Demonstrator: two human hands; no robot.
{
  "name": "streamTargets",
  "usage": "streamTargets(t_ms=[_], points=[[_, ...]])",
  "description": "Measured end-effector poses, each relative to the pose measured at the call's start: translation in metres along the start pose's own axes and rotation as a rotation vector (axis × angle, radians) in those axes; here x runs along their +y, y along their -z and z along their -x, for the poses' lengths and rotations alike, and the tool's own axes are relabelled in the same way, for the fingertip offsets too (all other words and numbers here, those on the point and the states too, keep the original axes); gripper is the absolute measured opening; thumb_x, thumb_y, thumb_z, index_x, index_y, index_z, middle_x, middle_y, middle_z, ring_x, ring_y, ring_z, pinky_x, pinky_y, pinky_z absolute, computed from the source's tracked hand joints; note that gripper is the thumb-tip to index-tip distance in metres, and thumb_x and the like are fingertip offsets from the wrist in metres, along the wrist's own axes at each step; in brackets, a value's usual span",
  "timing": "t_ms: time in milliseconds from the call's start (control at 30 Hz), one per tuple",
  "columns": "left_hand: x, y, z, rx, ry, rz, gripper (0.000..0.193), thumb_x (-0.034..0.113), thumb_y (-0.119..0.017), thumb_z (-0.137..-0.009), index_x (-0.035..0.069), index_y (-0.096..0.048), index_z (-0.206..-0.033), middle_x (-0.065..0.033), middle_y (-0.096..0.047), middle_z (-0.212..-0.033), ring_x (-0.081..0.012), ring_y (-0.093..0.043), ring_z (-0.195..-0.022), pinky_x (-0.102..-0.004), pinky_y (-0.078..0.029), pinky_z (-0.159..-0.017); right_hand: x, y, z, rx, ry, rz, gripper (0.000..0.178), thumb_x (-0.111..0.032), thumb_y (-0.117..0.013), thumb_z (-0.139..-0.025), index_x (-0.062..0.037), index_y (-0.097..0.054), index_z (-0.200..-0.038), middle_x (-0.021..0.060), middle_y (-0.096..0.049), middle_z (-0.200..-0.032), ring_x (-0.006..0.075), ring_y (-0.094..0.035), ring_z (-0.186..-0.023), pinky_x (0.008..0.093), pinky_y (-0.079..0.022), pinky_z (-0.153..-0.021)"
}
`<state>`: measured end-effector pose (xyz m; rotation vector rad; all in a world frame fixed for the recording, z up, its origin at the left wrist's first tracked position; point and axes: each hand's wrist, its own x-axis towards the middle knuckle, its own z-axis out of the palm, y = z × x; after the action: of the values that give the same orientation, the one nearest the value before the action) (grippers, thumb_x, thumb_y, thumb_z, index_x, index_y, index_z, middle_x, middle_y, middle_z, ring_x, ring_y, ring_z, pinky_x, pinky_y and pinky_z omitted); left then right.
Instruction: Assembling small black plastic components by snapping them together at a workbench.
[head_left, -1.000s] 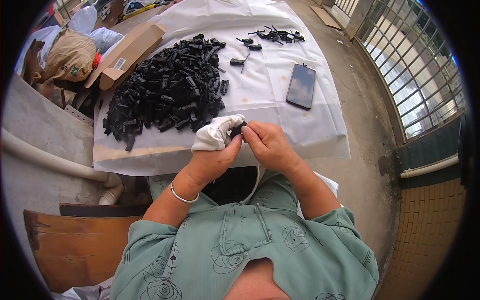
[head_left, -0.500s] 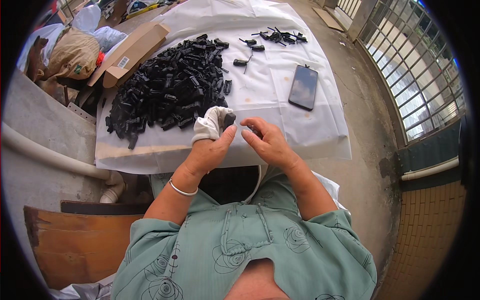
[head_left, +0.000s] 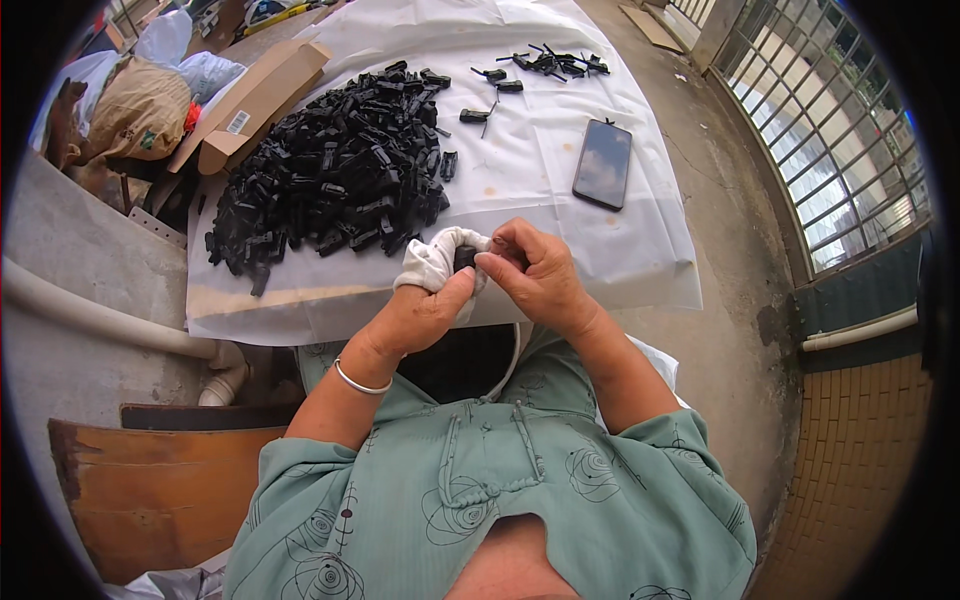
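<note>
My left hand (head_left: 432, 308), its fingers wrapped in a white cloth glove (head_left: 432, 262) with the thumb bare, grips a small black plastic part (head_left: 464, 258) close to the table's front edge. Against that same part, my right hand (head_left: 540, 272) is closed, thumb and forefinger pinched together; whether a second piece lies inside its curled fingers cannot be made out. Just beyond my left hand spreads a big heap of similar black plastic parts (head_left: 340, 170).
A white sheet (head_left: 540, 200) covers the table. On it lie a dark phone (head_left: 603, 165) at the right and a small group of black parts with thin stems (head_left: 560, 63) at the far side. An open cardboard box (head_left: 250, 105) borders the heap's left.
My right hand has moved left and now meets the part in my left hand. The dark piece seen between its fingers before is hidden. The view has shifted slightly.
</note>
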<state>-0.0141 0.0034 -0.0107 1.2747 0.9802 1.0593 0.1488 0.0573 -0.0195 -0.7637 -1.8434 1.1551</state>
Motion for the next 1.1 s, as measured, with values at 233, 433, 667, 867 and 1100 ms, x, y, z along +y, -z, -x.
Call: streamTargets(t_ms=[233,433,667,867,1100], points=[[-0.010,0.001,-0.004,0.147,-0.145,-0.331,0.023,0.007,-0.045,-0.081,0.002,-0.047,-0.104,-0.0078,-0.051,-0.083,-0.0159,-0.048,-0.075,-0.0286,-0.042,-0.069,-0.003,0.002,-0.001,-0.208,0.011,0.100,0.019,-0.016,-0.052,-0.089,-0.0005,-0.053,-0.079,0.0076,-0.046,-0.061,0.0129,-0.040,-0.058,0.0284,-0.038,-0.054],[-0.011,-0.002,-0.009,0.212,-0.253,-0.599,0.025,0.006,-0.045,-0.080,0.000,-0.047,-0.103,-0.0184,-0.053,-0.084,-0.0308,-0.052,-0.076,-0.0346,-0.044,-0.073,0.008,-0.014,-0.006,-0.160,-0.036,0.103,0.020,-0.013,-0.049,-0.089,0.0003,-0.053,-0.075,0.0081,-0.045,-0.059,0.0153,-0.038,-0.056,0.0296,-0.038,-0.054],[0.006,0.028,0.012,-0.043,-0.015,-0.793,0.035,0.011,-0.055,-0.080,0.000,-0.048,-0.113,-0.0160,-0.057,-0.090,-0.0268,-0.056,-0.081,-0.0338,-0.045,-0.076,0.016,0.014,-0.025,-0.474,-0.140,0.182,0.023,-0.020,-0.052,-0.088,0.0012,-0.056,-0.079,0.0147,-0.054,-0.063,0.0251,-0.048,-0.057,0.0353,-0.041,-0.057],[-0.007,0.050,-0.003,-0.035,-0.132,-0.636,0.035,0.007,-0.060,-0.082,0.000,-0.054,-0.116,-0.0096,-0.059,-0.094,-0.0145,-0.058,-0.076,-0.0259,-0.048,-0.070,0.045,0.018,-0.113,-0.053,-0.052,0.524,0.024,-0.023,-0.057,-0.085,-0.0008,-0.057,-0.093,0.0153,-0.062,-0.078,0.0263,-0.059,-0.068,0.0348,-0.046,-0.065],[-0.039,0.052,-0.015,0.055,-0.124,-0.529,0.028,0.003,-0.057,-0.083,-0.002,-0.056,-0.111,-0.0079,-0.057,-0.089,-0.0099,-0.057,-0.069,-0.0225,-0.049,-0.059,0.080,-0.025,-0.205,0.038,-0.131,0.739,0.037,-0.034,-0.058,-0.082,-0.0038,-0.055,-0.104,0.0179,-0.063,-0.094,0.0345,-0.059,-0.091,0.0409,-0.046,-0.078]])
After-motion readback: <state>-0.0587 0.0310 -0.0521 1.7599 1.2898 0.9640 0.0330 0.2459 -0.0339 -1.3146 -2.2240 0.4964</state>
